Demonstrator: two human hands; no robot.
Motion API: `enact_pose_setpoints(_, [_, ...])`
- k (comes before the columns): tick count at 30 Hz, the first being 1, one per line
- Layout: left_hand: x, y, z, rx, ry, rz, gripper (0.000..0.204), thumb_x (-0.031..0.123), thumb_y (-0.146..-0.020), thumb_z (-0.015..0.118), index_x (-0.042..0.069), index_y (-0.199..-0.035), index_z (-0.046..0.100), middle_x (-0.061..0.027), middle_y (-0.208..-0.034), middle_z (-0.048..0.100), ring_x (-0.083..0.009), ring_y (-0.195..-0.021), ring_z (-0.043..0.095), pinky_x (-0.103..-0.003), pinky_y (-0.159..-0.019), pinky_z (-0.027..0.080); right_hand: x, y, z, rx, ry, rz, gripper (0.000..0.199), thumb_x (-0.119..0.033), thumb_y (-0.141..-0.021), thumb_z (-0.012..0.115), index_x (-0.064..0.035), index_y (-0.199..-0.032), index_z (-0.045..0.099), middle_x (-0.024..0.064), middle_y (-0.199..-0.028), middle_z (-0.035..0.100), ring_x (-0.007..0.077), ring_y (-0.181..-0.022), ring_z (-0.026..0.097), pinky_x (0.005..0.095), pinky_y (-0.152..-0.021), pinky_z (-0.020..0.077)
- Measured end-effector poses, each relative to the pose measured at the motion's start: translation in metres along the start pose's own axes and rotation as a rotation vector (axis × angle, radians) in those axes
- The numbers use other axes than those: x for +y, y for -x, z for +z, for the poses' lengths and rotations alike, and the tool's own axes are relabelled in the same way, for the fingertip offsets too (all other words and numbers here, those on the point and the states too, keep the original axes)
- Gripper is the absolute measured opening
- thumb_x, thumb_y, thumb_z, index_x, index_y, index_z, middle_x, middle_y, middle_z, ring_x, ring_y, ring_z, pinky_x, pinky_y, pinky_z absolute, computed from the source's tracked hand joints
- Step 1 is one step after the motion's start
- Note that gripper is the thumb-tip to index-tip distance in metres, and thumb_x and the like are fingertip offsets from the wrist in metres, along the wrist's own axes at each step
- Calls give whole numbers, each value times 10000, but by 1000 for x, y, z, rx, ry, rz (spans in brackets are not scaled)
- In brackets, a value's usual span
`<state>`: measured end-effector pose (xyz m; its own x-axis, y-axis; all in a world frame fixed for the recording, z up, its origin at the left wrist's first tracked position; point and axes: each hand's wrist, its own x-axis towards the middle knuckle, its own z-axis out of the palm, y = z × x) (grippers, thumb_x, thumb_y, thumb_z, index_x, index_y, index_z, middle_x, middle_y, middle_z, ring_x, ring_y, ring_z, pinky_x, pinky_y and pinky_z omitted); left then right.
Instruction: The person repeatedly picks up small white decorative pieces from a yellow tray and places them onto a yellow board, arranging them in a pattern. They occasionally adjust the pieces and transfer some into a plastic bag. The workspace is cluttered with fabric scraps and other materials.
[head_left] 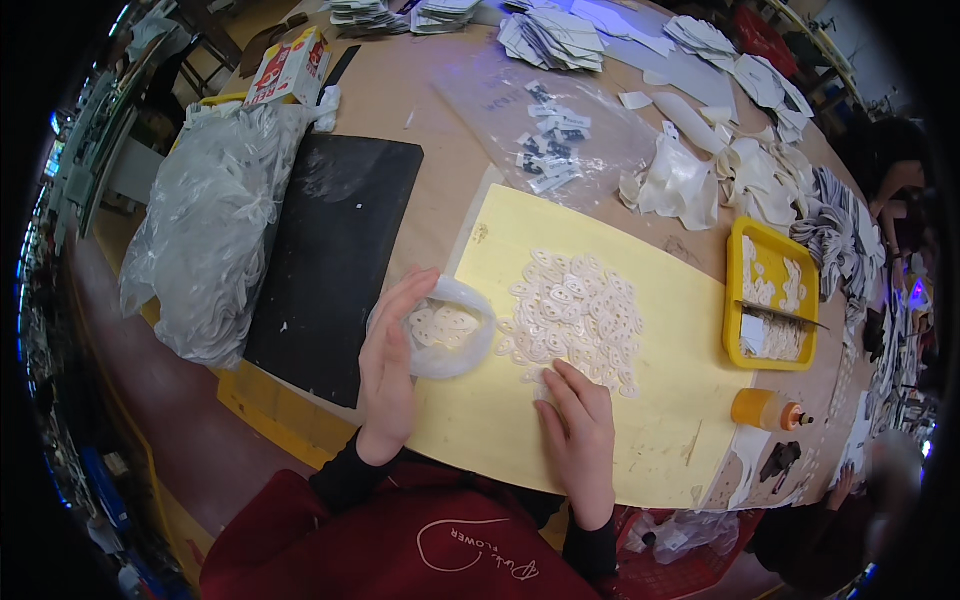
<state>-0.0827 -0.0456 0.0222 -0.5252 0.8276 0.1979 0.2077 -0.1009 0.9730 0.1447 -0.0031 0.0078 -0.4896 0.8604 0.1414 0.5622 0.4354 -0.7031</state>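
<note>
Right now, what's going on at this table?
A person in a dark red top sits at a worktable sorting small cream-white flat pieces heaped on a yellow board. The left hand holds open a small clear plastic bag with some pieces already inside. The right hand rests fingers-down at the near edge of the heap. A yellow tray with more pieces and an orange bottle sit to the right.
</note>
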Motion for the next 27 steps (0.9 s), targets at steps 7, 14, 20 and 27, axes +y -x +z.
enact_pose_setpoints(7, [12, 12, 18, -487, -92, -3, 348, 104, -1036, 597, 1, -1368, 618, -191, -1457, 578, -329, -1378, 533, -414, -1152, 411, 0, 1, -9, 87, -36, 72, 363, -49, -868, 784, -33, -1224, 713, 143, -1314, 638, 321, -1102, 614, 393, -924, 520])
enact_pose_setpoints(14, [1, 10, 80, -443, -480, 149, 514, 150, -1004, 649, 38, -1491, 529, -194, -1583, 461, -385, -1467, 441, -485, -1214, 348, 9, -14, -34, 178, 295, 265, 620, -139, -874, 801, -52, -1440, 563, 220, -1467, 499, 397, -1287, 496, 484, -1055, 454])
enact_pose_setpoints(20, [2, 12, 73, -588, -269, 51, 495, 149, -1009, 647, 27, -1476, 538, -195, -1567, 480, -367, -1459, 457, -475, -1225, 335, 5, -34, -9, 111, 201, 156, 510, -65, -885, 759, -47, -1372, 610, 195, -1353, 546, 389, -1206, 540, 458, -996, 489])
enact_pose_setpoints(27, [0, 17, 54, -623, 73, -121, 429, 134, -1043, 605, 17, -1451, 547, -164, -1519, 530, -275, -1439, 497, -404, -1204, 384, 11, -36, -16, 208, 15, 202, 197, 2, -892, 742, 6, -1086, 707, 81, -986, 668, 147, -695, 594, 294, -637, 501])
